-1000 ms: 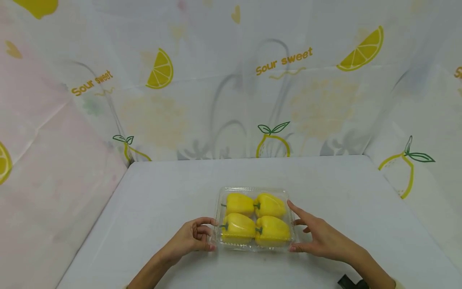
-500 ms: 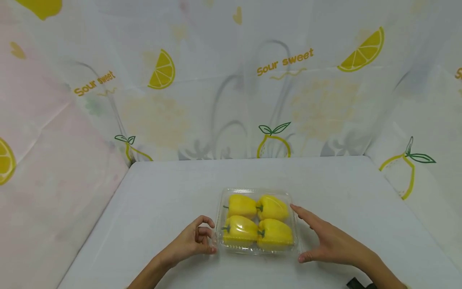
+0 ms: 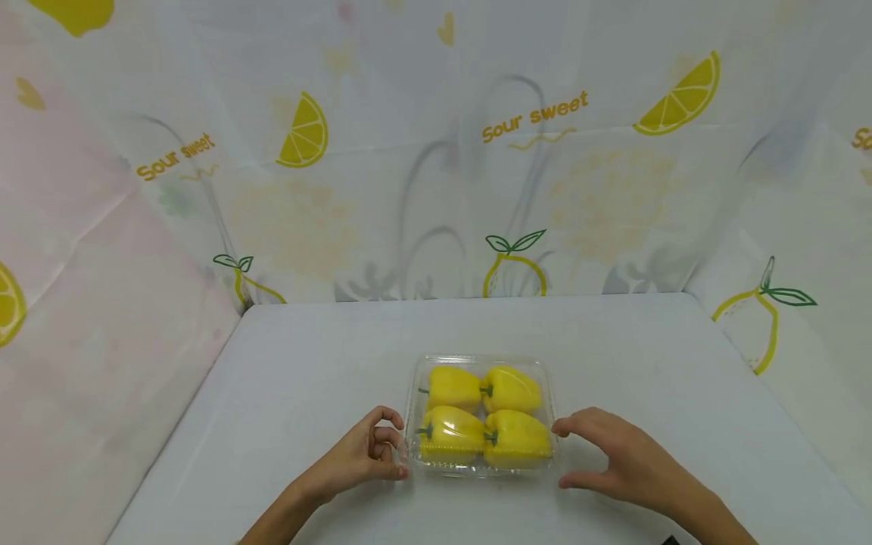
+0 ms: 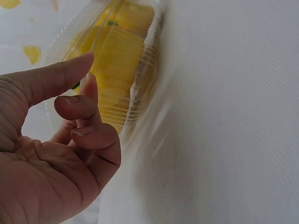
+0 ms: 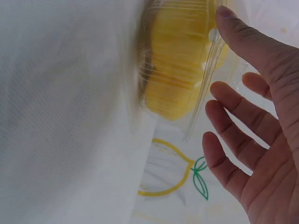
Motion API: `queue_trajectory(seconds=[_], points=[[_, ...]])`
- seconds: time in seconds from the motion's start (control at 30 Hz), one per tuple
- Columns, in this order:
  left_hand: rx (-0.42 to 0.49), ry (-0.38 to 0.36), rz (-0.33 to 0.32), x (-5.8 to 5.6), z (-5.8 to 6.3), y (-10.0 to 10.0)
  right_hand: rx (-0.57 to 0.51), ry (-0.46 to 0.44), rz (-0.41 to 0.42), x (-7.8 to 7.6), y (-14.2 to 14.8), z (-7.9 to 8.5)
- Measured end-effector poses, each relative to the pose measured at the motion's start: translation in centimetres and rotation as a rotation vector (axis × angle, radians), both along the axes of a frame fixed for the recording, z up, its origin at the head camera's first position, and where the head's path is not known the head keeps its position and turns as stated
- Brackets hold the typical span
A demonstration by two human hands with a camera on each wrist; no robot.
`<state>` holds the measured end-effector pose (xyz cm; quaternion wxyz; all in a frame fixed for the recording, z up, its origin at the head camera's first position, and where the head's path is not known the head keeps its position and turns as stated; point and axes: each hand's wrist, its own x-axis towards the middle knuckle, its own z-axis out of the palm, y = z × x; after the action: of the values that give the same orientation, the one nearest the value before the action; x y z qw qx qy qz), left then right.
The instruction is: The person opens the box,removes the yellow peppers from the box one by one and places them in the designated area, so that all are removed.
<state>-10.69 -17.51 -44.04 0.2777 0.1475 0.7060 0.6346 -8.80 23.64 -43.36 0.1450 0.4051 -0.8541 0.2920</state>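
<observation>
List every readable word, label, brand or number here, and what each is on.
"Sour sweet": left lettering, on the printed cloth.
"Sour sweet": middle lettering, same cloth.
"So": right lettering, same cloth, cut off by the head view's edge.
No readable text, brand or number on the clear container.

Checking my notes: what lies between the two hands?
In the head view, a clear box of four yellow peppers lies between left hand and right hand.

The small black object at the head view's lower edge is cropped beyond identification. Both wrist views crop the clear rectangular plastic container; its ribbed wall blurs the yellow bell peppers.
</observation>
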Motion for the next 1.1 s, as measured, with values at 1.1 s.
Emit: queue_trajectory(seconds=[1.1], points=[[-0.006,0.016,0.007,0.1,-0.2,-0.1,0.114,0.354,0.007,0.6,-1.1,-0.8]])
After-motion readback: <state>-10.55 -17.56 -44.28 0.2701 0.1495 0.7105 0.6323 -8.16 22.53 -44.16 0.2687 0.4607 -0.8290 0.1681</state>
